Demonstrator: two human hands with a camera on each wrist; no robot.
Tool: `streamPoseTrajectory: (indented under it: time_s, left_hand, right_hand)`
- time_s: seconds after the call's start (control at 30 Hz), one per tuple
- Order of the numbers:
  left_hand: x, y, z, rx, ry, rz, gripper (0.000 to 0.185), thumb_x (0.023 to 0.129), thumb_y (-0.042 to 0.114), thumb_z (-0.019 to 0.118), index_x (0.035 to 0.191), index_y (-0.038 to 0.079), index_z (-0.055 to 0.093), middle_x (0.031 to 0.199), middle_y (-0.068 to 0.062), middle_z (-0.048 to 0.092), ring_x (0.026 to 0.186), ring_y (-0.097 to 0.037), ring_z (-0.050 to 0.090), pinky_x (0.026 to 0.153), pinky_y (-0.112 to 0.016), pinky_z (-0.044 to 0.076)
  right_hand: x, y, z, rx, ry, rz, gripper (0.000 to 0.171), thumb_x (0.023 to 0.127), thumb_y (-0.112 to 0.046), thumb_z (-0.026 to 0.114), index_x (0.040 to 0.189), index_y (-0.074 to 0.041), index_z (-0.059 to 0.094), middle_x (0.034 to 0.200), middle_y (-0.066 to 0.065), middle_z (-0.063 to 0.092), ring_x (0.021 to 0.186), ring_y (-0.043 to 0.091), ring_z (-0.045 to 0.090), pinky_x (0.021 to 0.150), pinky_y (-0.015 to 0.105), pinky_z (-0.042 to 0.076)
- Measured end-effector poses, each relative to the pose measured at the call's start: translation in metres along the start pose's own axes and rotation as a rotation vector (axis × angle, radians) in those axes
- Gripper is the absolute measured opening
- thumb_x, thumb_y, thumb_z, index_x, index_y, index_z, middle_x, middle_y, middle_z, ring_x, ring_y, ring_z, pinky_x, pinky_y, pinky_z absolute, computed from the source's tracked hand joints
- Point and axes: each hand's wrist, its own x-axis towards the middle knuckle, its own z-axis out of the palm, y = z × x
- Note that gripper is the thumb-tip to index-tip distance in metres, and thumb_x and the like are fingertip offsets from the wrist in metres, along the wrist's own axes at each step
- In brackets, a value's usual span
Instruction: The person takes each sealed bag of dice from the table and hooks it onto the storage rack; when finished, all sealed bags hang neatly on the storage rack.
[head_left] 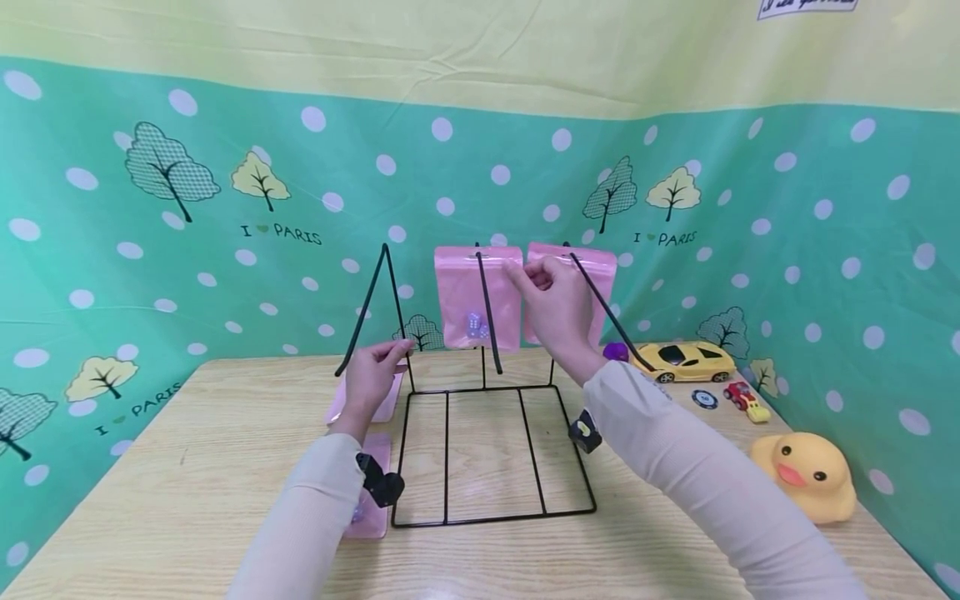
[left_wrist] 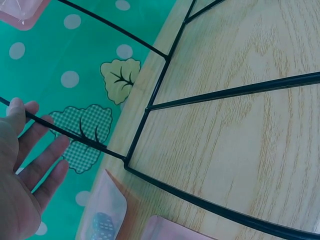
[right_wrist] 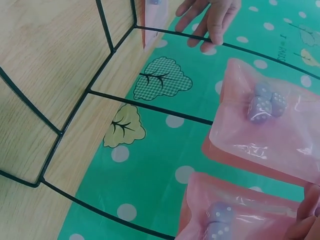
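A black wire display rack [head_left: 495,521] stands on the table with three prongs reaching forward. My left hand [head_left: 369,379] pinches its left upright between thumb and fingers, as the left wrist view also shows [left_wrist: 25,165]. A pink zip bag [head_left: 459,292] with purple dice [right_wrist: 262,102] hangs on the middle prong. My right hand [head_left: 558,304] pinches that bag's upper right corner. Another pink zip bag [head_left: 603,275] with dice hangs on the right prong, partly hidden behind my right hand. Nothing hangs on the left prong [head_left: 363,317].
Two more pink bags lie left of the rack, a far one [head_left: 386,408] and a near one [head_left: 375,525], partly behind my left arm. At right are a yellow toy car [head_left: 686,362], a small red-and-yellow vehicle [head_left: 746,402], a round chip [head_left: 705,399], a purple object [head_left: 616,351] and a rubber duck [head_left: 806,475].
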Motion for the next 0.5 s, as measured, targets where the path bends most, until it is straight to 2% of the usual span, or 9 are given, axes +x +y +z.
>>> streamPoseTrajectory:
  time_s: [0.17,0.33,0.5]
  left_hand:
    - [0.000,0.000,0.000,0.000,0.009,0.003,0.033,0.105,0.030,0.059,0.125,0.007,0.073,0.124,-0.014,0.071,0.105,-0.031,0.072,0.094,-0.042,0.053]
    - [0.000,-0.002,0.001,0.000,0.009,0.004,0.034,0.106,0.031,0.058,0.126,0.007,0.072,0.125,-0.014,0.070,0.107,-0.032,0.071,0.097,-0.043,0.053]
    - [-0.001,-0.002,0.001,-0.002,0.002,0.000,0.035,0.106,0.031,0.057,0.127,0.008,0.071,0.126,-0.014,0.070,0.107,-0.032,0.071,0.099,-0.044,0.052]
  right_hand:
    - [-0.003,0.001,-0.002,-0.001,-0.026,0.000,0.035,0.094,-0.045,0.072,0.092,-0.011,0.074,0.080,0.002,0.068,0.070,0.018,0.059,0.065,0.031,0.049]
    - [-0.008,0.002,-0.007,-0.021,-0.063,-0.003,0.038,0.094,-0.047,0.071,0.092,-0.010,0.074,0.080,0.003,0.068,0.071,0.019,0.061,0.066,0.032,0.050]
    - [-0.013,0.005,-0.014,-0.032,-0.105,0.033,0.036,0.093,-0.047,0.073,0.093,-0.010,0.073,0.081,0.003,0.067,0.071,0.020,0.060,0.067,0.033,0.050]
